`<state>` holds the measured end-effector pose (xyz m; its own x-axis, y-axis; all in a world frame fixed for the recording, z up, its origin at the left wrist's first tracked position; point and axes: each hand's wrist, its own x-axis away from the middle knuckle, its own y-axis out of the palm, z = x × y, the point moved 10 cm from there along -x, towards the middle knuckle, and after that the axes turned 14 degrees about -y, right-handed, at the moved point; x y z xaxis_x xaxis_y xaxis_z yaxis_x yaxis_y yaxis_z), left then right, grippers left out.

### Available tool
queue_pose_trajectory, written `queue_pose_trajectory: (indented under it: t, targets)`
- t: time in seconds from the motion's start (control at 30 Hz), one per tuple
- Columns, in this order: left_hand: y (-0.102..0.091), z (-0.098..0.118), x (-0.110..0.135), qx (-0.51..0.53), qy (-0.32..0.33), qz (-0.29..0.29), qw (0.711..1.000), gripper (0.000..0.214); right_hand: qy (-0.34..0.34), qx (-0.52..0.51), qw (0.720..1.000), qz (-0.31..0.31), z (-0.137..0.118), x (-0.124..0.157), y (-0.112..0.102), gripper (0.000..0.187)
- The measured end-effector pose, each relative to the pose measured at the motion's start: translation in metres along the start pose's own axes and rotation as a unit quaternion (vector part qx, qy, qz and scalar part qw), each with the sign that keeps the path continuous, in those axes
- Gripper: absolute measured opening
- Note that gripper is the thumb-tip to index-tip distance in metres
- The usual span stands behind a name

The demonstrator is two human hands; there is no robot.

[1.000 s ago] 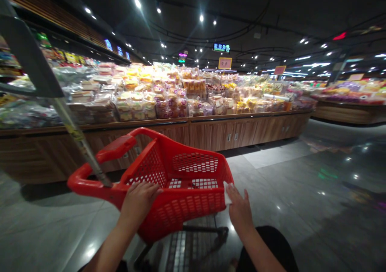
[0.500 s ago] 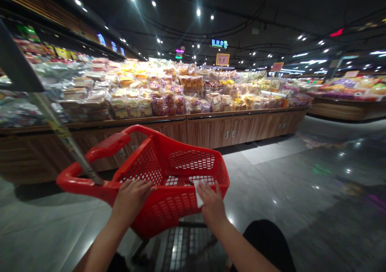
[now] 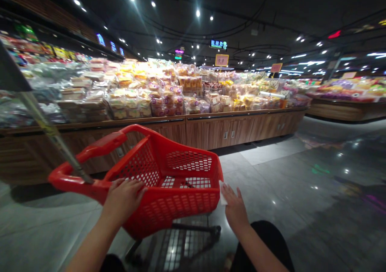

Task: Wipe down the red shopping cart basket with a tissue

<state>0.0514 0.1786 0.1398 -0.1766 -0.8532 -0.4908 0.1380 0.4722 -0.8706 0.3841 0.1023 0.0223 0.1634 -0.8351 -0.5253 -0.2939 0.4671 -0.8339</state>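
Observation:
In front of me stands a red plastic shopping cart [image 3: 181, 203] with perforated basket walls. My left hand [image 3: 125, 194] rests over its near rim beside the handle end, fingers curled across the edge. At the basket's right front corner is my right hand [image 3: 235, 207], holding a white cloth [image 3: 222, 198], maybe a paper wipe, under its fingers against the corner. Part of the cloth is hidden by the hand. Small dark bits that I cannot make out lie inside the basket.
A metal pole [image 3: 51, 131] with a dark panel rises from the cart's handle side. Behind the cart runs a wooden display counter [image 3: 208, 131] piled with packaged baked goods [image 3: 129, 103]. Another display [image 3: 340, 109] stands at right. The grey tiled floor [image 3: 286, 183] is shiny.
My right hand has slid the white cloth rightward from the near rim to the front corner. The cart and my left hand have shifted slightly left in view.

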Motion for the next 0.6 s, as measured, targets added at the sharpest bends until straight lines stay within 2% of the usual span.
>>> queue_pose_trajectory:
  t: [0.03,0.1,0.2,0.3,0.37,0.43,0.5,0.6]
  targets:
    - [-0.001,0.012,0.002,0.004,0.001,0.006,1.000,0.027,-0.010,-0.006,1.000,0.002,-0.008,-0.001,0.002,0.080]
    - [0.005,0.051,0.009,0.045,0.023,-0.011,0.999,0.026,-0.035,-0.030,0.999,0.008,-0.024,-0.002,0.005,0.082]
    - [0.026,0.126,0.024,0.138,0.073,-0.074,0.985,0.028,-0.078,-0.095,0.992,0.005,-0.038,-0.003,0.007,0.082]
    - [0.047,0.180,0.035,0.156,0.086,-0.086,0.980,0.028,-0.042,-0.153,0.987,0.013,-0.017,-0.003,0.001,0.075]
    - [0.059,0.196,0.038,0.160,0.076,-0.091,0.980,0.019,0.021,-0.166,0.985,0.050,0.008,-0.005,-0.008,0.071]
    - [0.068,0.198,0.040,0.162,0.060,-0.091,0.981,0.016,0.055,-0.163,0.981,0.093,0.024,-0.010,-0.016,0.070]
    - [0.073,0.193,0.040,0.165,0.049,-0.089,0.981,0.018,0.049,-0.154,0.980,0.114,0.023,-0.018,-0.017,0.072]
    - [0.076,0.185,0.041,0.172,0.046,-0.087,0.980,0.018,-0.005,-0.155,0.982,0.104,0.000,-0.023,-0.001,0.073]
